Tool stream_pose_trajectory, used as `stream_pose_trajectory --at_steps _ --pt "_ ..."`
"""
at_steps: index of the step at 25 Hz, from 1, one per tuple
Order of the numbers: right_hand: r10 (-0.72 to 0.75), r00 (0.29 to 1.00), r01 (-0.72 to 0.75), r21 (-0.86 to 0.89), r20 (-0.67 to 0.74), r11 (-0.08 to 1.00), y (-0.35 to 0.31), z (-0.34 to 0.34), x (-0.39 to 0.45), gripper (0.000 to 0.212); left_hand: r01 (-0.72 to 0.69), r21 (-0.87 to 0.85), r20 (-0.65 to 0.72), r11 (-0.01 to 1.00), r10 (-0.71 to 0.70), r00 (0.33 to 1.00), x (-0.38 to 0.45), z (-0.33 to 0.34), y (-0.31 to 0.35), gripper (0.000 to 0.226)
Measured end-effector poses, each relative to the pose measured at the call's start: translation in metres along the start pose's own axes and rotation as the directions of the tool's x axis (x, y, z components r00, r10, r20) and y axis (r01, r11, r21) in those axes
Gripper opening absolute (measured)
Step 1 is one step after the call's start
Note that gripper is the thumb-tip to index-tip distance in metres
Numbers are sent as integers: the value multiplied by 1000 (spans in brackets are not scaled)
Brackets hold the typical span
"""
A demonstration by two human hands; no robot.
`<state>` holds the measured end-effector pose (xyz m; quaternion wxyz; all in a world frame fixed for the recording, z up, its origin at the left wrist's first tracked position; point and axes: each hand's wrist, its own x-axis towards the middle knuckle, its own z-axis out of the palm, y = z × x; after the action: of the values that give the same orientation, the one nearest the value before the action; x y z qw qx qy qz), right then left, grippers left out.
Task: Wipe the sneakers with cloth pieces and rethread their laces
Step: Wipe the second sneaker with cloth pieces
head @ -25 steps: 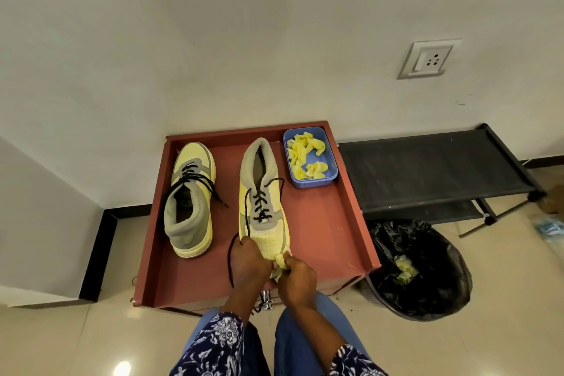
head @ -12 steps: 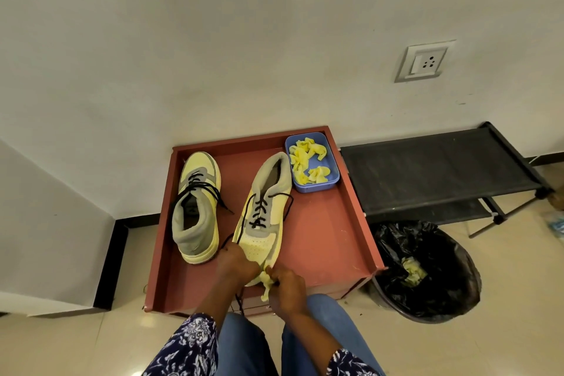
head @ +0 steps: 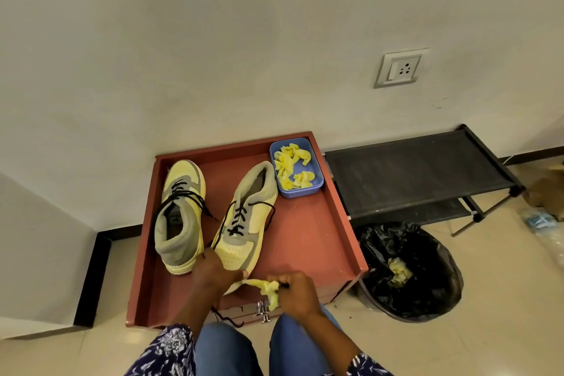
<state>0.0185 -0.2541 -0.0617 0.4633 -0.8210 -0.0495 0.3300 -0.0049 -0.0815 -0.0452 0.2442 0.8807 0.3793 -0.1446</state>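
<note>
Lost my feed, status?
Left hand grips right sneaker's toe. Right hand pinches cloth at toe. Nothing in the way.

the left hand (head: 213, 275) covers the toe tip of the near sneaker (head: 244, 223). the right hand (head: 294, 291) hides part of the yellow cloth piece (head: 268, 288) in its grip. forearms and knees are cut off at the bottom edge. a clear plastic item (head: 541, 223) at the right edge is blurred and cropped.
</note>
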Motion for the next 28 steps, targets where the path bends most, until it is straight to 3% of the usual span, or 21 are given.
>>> stream_pose_trajectory --at_steps 7,13,19,28 --pt "157 971 -108 254 -178 961 5 -21 9 25 -62 54 45 997 60 997 3 -12 -16 85" --pt "207 933 -91 363 -294 927 -1 -42 3 21 -120 120 59 986 114 992 -1 -14 -21 82" --pt "121 868 -45 167 -481 985 -36 -66 20 17 -172 106 61 979 167 984 -6 -22 -42 88" --pt "100 874 -56 106 -476 993 -49 -51 48 39 -235 119 125 965 220 967 -12 -34 -63 88"
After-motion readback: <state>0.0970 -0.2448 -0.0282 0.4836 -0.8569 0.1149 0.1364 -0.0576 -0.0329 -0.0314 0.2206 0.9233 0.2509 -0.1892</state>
